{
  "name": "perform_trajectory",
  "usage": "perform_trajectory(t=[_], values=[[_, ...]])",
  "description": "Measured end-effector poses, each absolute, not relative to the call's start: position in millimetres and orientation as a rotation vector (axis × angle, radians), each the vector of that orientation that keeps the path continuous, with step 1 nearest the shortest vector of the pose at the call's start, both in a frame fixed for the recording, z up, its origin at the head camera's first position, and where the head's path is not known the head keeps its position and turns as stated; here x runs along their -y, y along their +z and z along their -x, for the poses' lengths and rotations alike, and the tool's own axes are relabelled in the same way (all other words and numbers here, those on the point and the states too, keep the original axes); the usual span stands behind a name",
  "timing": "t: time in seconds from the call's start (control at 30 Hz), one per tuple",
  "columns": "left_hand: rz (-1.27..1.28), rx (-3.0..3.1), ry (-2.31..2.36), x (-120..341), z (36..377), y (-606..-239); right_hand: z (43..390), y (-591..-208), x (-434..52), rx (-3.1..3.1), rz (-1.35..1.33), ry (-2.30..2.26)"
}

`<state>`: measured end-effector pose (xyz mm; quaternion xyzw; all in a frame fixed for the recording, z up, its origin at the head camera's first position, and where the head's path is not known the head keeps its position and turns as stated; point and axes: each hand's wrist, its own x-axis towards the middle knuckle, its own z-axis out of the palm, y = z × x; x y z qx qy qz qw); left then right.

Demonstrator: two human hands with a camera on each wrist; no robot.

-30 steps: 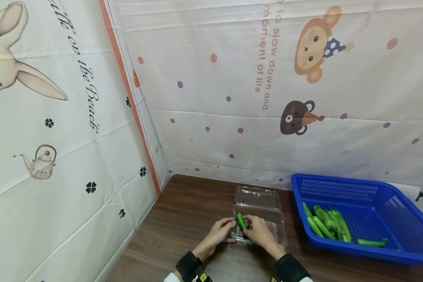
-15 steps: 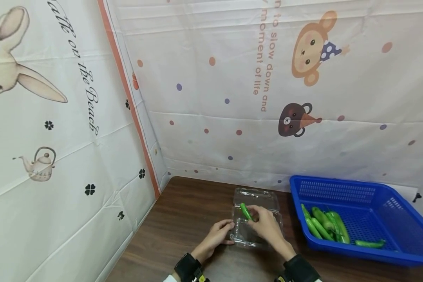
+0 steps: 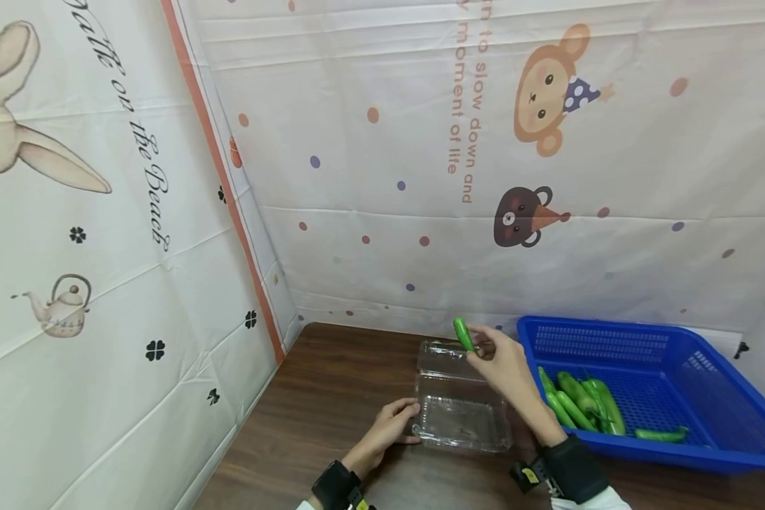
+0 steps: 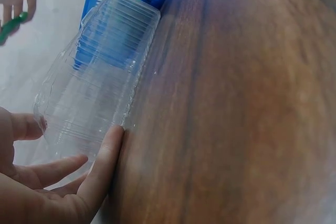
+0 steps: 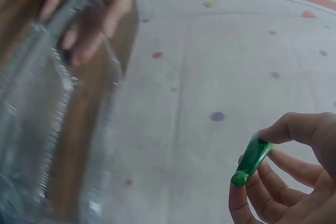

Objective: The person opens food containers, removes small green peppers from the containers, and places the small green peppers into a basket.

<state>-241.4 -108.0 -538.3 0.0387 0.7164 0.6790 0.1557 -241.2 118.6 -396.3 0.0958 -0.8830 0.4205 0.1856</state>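
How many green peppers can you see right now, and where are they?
About 6, though overlap in the pile may hide more. One pepper is pinched in the right hand above the clear container; roughly five peppers lie in the blue basket.

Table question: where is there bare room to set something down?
Bare wood lies on the table between the left wall curtain and the clear box. The blue basket is bare at its right; its left holds peppers.
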Motion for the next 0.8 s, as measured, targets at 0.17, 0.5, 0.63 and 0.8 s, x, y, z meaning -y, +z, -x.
perform_trajectory(t=[0.17,0.5,0.63,0.8], values=[[-0.106,-2.052,1.947,107,241,-538,235,-376,-127,2.450,-0.270,1.145],[-0.135,-2.051,1.955,107,241,-539,238,-356,-165,2.442,-0.159,1.060],[-0.126,-2.047,1.957,107,242,-539,236,-356,-187,2.443,-0.100,1.024],[-0.116,-2.044,1.958,107,243,-540,238,-368,-215,2.415,-0.068,1.039]])
